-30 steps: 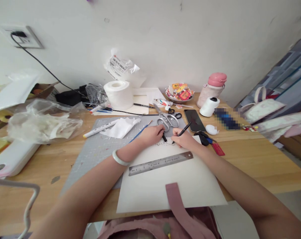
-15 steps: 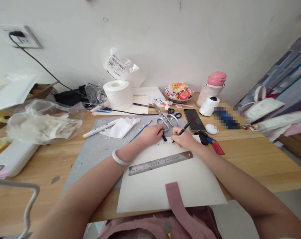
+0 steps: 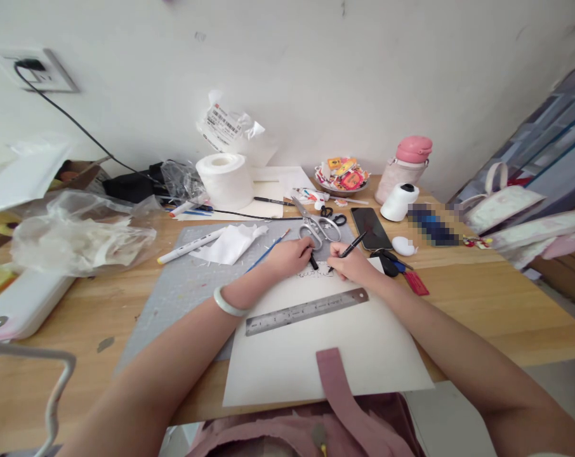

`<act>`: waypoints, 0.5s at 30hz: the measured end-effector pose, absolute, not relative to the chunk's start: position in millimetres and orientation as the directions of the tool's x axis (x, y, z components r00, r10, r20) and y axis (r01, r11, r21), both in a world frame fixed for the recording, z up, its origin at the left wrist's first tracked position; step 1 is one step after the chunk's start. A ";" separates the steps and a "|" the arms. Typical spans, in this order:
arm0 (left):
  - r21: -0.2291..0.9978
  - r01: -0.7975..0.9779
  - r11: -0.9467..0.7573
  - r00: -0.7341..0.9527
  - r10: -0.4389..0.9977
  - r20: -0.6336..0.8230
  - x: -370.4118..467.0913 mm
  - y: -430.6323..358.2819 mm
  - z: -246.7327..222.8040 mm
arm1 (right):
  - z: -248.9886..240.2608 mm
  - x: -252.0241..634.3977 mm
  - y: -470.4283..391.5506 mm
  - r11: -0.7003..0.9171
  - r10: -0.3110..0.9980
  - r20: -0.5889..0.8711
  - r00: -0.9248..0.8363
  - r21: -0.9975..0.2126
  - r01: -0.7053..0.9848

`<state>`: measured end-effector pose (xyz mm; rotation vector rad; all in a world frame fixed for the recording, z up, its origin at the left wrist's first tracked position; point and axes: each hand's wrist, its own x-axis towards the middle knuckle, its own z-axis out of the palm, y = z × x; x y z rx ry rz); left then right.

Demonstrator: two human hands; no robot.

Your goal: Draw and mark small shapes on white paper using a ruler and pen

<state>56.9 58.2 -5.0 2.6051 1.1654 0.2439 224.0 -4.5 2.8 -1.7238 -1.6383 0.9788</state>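
Note:
My right hand (image 3: 349, 262) grips a black pen (image 3: 353, 244), its tip down on the white paper (image 3: 287, 368) by small black drawn marks (image 3: 311, 273). Across from it, my left hand (image 3: 292, 257) rests at the paper's upper edge, fingers closed round a black pen cap (image 3: 313, 261). A steel ruler (image 3: 306, 311) lies across the paper below both hands. Just above the hands are silver scissors (image 3: 311, 227). The paper partly covers a grey cutting mat (image 3: 173, 298), and a pink strap (image 3: 337, 381) lies over its lower edge.
Behind the hands stand a paper roll (image 3: 224, 181), a bowl of wrapped sweets (image 3: 343, 176), a pink bottle (image 3: 404, 168) and a white thread cone (image 3: 398, 203). A phone (image 3: 370, 228) lies at the right. Plastic bags (image 3: 82, 235) and a white device (image 3: 25, 304) sit left.
My right hand and the pen have shifted very slightly at the drawn marks. More black line shows beneath the pen tip. My left hand stays in place.

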 end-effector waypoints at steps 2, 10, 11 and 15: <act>0.313 0.704 -0.637 0.660 0.750 0.040 56.9 58.3 -4.9 | 2.3 224.6 -4.0 -0.106 0.990 -0.140 -0.013 -0.804 0.585; 0.298 0.694 -0.655 0.673 0.737 0.052 57.5 58.6 -5.6 | 1.1 224.8 -4.1 -0.061 0.994 -0.102 -0.036 -0.803 0.593; 0.297 0.693 -0.657 0.674 0.737 0.056 57.5 58.9 -5.9 | 1.3 224.8 -4.0 -0.061 0.994 -0.102 -0.037 -0.803 0.593; 0.301 0.694 -0.654 0.672 0.738 0.053 57.1 59.7 -6.8 | 2.4 224.9 -4.1 -0.071 0.993 -0.115 -0.034 -0.796 0.601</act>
